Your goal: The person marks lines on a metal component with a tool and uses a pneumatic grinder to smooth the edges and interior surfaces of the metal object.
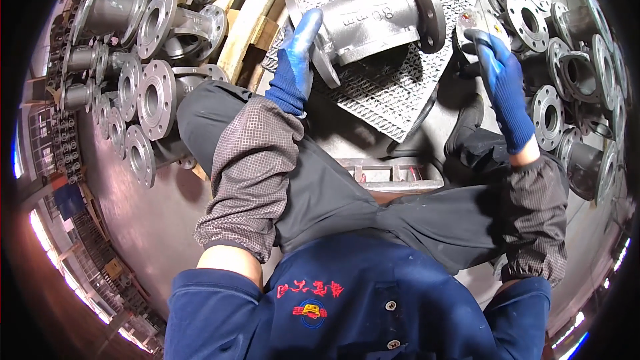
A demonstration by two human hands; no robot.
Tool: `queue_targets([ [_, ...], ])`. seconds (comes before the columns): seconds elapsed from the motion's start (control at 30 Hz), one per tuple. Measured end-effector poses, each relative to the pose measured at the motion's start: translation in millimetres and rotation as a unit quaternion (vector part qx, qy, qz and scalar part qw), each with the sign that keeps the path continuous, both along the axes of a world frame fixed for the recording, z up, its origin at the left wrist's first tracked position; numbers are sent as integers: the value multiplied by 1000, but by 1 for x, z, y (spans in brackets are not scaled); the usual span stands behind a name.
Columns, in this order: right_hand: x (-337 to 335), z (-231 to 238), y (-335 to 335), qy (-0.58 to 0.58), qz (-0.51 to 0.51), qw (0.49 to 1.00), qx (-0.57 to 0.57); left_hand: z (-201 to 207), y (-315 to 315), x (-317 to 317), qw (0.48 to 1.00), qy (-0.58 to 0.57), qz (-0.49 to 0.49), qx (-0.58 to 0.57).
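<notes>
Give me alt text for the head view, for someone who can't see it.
A blue-gloved left hand touches one flange of a gray metal pipe fitting lying on a patterned surface. The blue-gloved right hand is at a round object; its hold is unclear. More flanged fittings crowd both sides.

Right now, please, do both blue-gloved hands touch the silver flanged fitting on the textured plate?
No, the left hand touches the fitting, the right hand doesn't.
</notes>
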State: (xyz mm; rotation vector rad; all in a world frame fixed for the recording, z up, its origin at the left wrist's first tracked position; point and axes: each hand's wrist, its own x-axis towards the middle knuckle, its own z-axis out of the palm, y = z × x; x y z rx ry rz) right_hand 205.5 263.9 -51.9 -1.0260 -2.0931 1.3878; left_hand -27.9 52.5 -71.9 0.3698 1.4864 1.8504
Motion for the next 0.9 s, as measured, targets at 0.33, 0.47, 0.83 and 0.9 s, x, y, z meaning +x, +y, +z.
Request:
queue_targets([
  [0.33, -48, 8, -38, 29, -16, 978, -205, 40, -33, 21, 998, 15, 17, -67],
  [0.47, -35, -2, -47, 81, 20, 937, -339, 48, -38, 22, 979, 185, 68, 59],
  [0.83, -21, -44, -41, 2, 255, 965, 59, 88, -14, 19, 937, 321, -13, -133],
  [0.9, -16, -55, -34, 60, 240, 969, 1, 83, -5, 18, 967, 239, -38, -79],
])
